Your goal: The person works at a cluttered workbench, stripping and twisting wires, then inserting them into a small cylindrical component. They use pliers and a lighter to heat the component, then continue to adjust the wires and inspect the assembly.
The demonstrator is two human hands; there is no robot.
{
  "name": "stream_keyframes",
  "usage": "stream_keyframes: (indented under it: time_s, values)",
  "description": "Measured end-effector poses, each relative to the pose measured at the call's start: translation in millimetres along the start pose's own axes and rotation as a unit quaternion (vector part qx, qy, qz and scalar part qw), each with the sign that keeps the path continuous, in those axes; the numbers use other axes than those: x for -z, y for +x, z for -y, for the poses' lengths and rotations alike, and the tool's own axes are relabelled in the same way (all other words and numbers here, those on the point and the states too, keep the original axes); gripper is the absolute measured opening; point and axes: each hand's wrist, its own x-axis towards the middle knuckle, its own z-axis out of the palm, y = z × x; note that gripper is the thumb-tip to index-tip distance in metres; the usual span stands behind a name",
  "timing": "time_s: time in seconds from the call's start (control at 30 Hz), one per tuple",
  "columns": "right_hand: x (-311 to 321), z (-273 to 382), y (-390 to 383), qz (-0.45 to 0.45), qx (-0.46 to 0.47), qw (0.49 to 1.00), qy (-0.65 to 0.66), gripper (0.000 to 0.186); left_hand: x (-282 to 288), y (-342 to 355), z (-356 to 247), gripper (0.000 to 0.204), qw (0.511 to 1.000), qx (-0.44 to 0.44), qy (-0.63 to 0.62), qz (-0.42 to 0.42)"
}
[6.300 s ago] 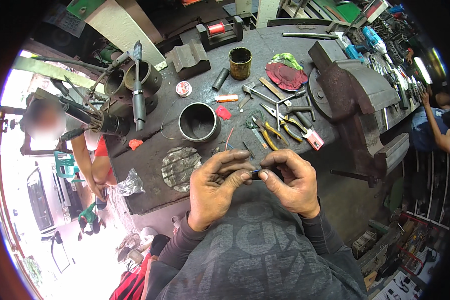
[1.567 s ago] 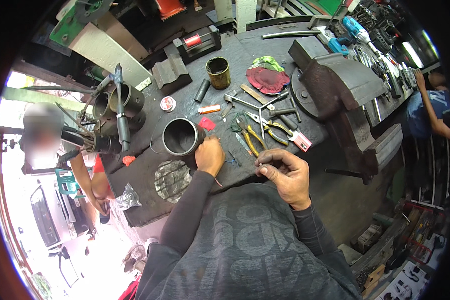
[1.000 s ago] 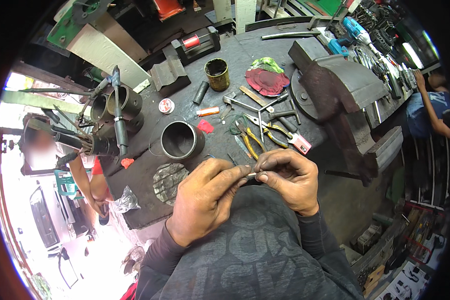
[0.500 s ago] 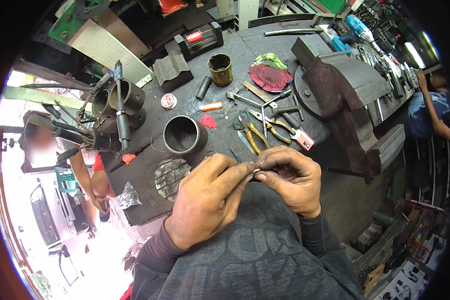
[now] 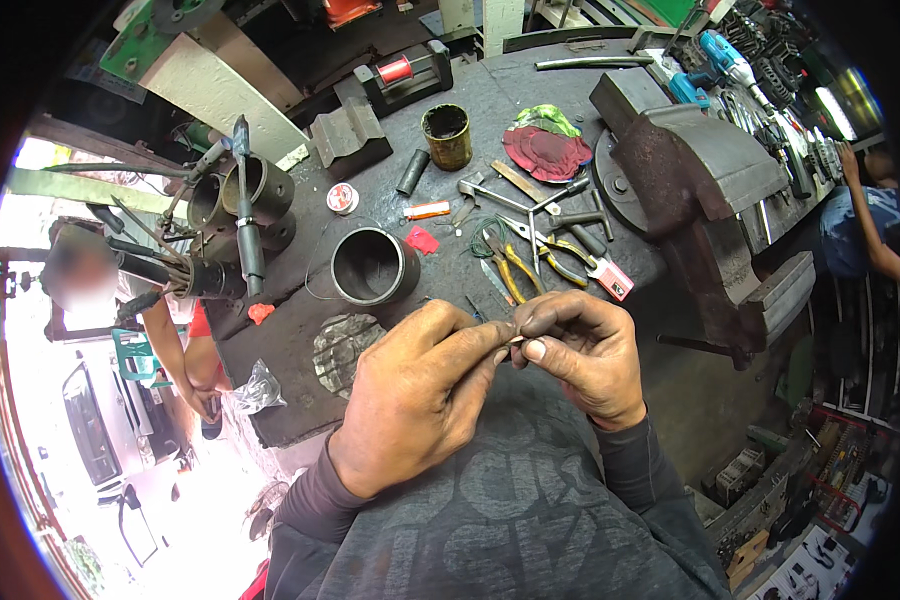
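My left hand (image 5: 415, 395) and my right hand (image 5: 585, 355) meet fingertip to fingertip just off the near edge of the workbench. Both pinch a tiny pale piece (image 5: 516, 340), mostly covered by the fingers and too small to name. Just beyond them on the bench lie yellow-handled pliers (image 5: 518, 275), a second pair of pliers (image 5: 567, 265) and a coil of green wire (image 5: 485, 240). To the left of these stands an open metal cylinder (image 5: 375, 266). A crumpled grey disc-shaped wad (image 5: 345, 352) lies beside my left hand.
A big bench vise (image 5: 695, 165) is fixed at the right. Farther back are a grimy yellow can (image 5: 447, 140), a red and green cloth (image 5: 545, 148), a solder spool (image 5: 342, 198) and a T-handled tool (image 5: 575, 218). Other people are at the far left and far right (image 5: 860, 230).
The fingers of my right hand have shifted slightly, and its thumb has turned so that the nail shows. The whole view has moved a little; both hands stay together.
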Motion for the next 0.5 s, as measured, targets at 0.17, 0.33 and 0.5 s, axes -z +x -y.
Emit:
stream_keyframes:
  time_s: [0.17, 0.33, 0.5]
  values:
    - [5.6, -3.3, 0.1, 0.034, -0.006, 0.999, 0.034, 0.021, 2.5, 1.6, -1.6, 0.026, 1.0, -0.002, 0.007, 0.01]
    - [6.0, -6.2, -0.5, 0.034, -0.003, 0.997, 0.067, 0.021, 2.7, 2.2, -4.5, 0.025, 1.0, 0.009, -0.001, 0.01]
    - [2.1, -6.5, -2.5, 0.009, -0.001, 0.998, 0.069, 0.02, 3.2, 1.8, -7.0, 0.024, 1.0, 0.013, 0.008, 0.017]
